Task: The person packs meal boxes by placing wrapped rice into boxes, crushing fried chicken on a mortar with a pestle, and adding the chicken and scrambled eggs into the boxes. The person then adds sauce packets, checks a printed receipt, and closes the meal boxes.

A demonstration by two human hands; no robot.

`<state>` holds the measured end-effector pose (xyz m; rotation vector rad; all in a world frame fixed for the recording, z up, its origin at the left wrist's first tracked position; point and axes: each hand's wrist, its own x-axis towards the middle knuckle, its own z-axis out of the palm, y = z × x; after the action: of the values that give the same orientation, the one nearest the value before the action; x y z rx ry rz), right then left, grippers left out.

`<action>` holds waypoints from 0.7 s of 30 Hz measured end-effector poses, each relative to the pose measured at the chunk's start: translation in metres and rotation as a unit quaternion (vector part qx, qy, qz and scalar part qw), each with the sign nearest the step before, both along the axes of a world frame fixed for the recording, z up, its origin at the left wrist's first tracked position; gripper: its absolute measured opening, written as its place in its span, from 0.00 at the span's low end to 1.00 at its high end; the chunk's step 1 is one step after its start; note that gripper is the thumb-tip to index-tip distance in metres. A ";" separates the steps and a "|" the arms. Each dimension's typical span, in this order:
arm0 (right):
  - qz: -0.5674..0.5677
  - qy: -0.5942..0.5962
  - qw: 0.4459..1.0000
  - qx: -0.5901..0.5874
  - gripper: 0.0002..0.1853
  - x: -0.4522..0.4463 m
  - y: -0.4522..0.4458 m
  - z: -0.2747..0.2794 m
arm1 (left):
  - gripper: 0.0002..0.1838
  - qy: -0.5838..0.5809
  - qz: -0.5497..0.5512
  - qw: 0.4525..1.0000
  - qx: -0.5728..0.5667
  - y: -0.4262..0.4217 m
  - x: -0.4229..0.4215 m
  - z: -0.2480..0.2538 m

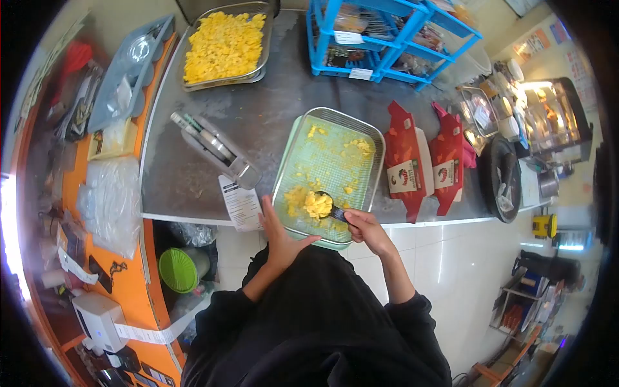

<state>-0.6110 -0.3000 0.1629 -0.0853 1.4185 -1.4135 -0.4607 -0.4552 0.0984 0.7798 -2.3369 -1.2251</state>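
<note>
My right hand [369,231] is closed on the handle of a black spoon [337,213]. Yellow food pieces [317,204] are heaped in the spoon's bowl, low over the near part of a metal tray [377,187]. Green mesh-like lining shows on the tray's bottom, with scattered yellow bits on it. My left hand [282,240] has its fingers spread at the tray's near left corner, the thumb by the near rim. Whether it touches the rim is hard to tell. A printed paper slip [240,205] lies just left of that hand.
A metal tray full of yellow food [225,46] stands at the back left. Blue drawer racks [377,42] are at the back. Two red boxes [407,161] stand right of the near tray, a clear holder [216,149] left of it. A black round pan [503,180] is far right.
</note>
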 end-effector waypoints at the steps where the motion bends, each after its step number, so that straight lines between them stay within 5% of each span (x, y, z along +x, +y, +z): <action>1: -0.023 0.001 1.000 -0.005 0.11 -0.002 0.008 0.008 | 0.74 -0.004 -0.002 1.000 0.007 0.000 0.001 -0.002; 8: -0.147 0.054 0.974 -0.164 0.17 -0.036 0.079 0.082 | 0.73 -0.006 -0.020 0.999 0.034 -0.001 0.007 -0.008; 11: -0.236 0.137 0.953 -0.135 0.17 -0.054 0.095 0.101 | 0.73 -0.021 -0.021 0.999 0.025 0.000 0.005 0.001; 16: -0.317 0.185 0.929 -0.040 0.16 -0.103 0.106 0.044 | 0.73 -0.046 -0.015 0.999 -0.021 0.002 0.004 0.005; 18: -0.301 0.455 0.835 0.070 0.14 -0.123 0.092 -0.002 | 0.73 -0.048 -0.012 0.998 -0.026 0.003 0.004 0.004; 21: -0.122 0.711 0.641 0.263 0.18 -0.138 0.076 -0.036 | 0.73 -0.050 -0.013 0.998 -0.024 0.006 0.004 0.001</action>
<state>-0.7490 -0.2239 0.1273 -0.7984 3.2037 -0.9151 -0.4564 -0.4488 0.0989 0.8137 -2.4547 -1.1611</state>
